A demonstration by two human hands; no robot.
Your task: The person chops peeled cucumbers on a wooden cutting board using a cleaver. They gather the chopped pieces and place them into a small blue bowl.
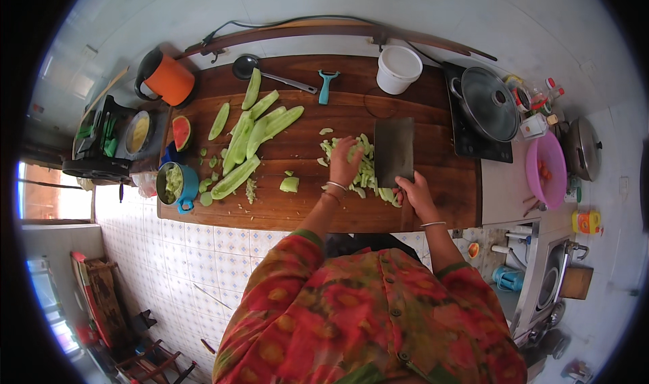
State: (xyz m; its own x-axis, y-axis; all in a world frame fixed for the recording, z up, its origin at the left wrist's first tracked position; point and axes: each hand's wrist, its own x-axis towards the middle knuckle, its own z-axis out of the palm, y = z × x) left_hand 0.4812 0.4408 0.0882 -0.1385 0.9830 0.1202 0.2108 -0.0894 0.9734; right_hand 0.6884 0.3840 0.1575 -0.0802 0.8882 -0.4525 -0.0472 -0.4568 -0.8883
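Observation:
My right hand (413,194) grips the handle of a cleaver (394,151), whose broad blade lies flat-looking at the right edge of a pile of chopped pale green vegetable (366,168). With its fingers spread and bent, my left hand (346,161) rests on the left part of that pile; whether it pinches any pieces is hidden. Left of it a short cut chunk (289,184) sits on the wooden tabletop (314,211). Farther left lie several peeled, halved gourd or cucumber pieces (243,140), with small trimmings and scraped seeds (251,190) near them.
A blue pot (188,183), a watermelon piece (181,132) and an orange kettle (175,80) stand left. At the back are a ladle (289,83), a turquoise peeler (327,87) and a white tub (399,69). Right are a lidded pan (487,105) on a cooktop and a pink basin (545,151).

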